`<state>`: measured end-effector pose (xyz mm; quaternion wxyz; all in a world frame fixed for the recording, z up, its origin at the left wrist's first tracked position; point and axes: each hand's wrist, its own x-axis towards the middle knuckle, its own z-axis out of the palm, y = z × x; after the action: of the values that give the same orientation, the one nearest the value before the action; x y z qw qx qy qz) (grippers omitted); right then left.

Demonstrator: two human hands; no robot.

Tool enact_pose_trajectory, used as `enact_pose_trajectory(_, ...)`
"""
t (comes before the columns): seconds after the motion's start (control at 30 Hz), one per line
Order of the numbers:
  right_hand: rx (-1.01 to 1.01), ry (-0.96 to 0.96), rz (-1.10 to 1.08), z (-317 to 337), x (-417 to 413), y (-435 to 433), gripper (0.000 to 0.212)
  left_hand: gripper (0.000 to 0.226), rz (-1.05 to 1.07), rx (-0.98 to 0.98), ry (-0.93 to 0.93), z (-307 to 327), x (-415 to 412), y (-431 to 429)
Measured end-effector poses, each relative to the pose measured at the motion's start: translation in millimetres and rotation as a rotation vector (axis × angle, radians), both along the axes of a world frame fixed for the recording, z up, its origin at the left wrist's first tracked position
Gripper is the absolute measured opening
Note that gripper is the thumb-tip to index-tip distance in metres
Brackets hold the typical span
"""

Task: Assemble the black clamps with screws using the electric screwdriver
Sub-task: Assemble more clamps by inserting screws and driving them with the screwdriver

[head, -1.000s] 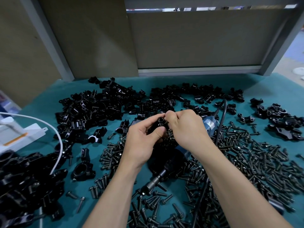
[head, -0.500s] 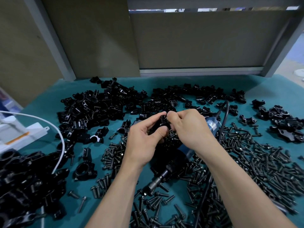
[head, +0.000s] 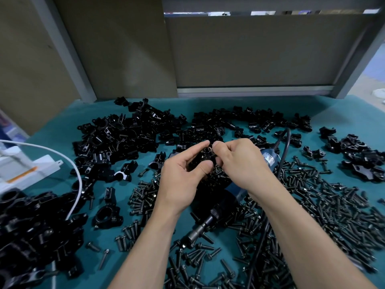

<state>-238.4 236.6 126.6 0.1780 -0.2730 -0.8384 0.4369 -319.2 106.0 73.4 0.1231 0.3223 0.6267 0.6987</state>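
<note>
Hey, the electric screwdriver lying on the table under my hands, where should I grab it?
Probably the thick black middle of the electric screwdriver, from above: it lies flat, bit toward you, cord trailing off the far blue end, screws crowding its sides.

Black clamps (head: 125, 138) heaped in the upper left of the frame show a smooth, glossy finish, as does the clamp (head: 205, 158) at centre. Screws (head: 312, 195) at right look like dark metal with a dull sheen. The table cover (head: 343, 113) is matt teal and cloth-like. The electric screwdriver (head: 268, 161) has a glossy blue casing and a bare metal tip. The white box (head: 31, 172) at left looks like smooth plastic.
</note>
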Motion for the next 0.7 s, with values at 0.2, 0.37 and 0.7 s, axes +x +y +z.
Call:
enact_pose_trajectory(0.2,0.071,-0.038,0.062,1,1,3,0.054,0.044,0.054,-0.046,0.078,-3,-2,-2)
enact_pose_trajectory(0.37,0.143,0.060,0.110,-1,2,4,0.049,0.041,0.014,-0.036,0.020,-2,0,0)
enact_pose_trajectory(0.7,0.062,0.106,0.163,-2,3,11,0.020,0.027,0.021,-0.057,0.004,-3,0,0)
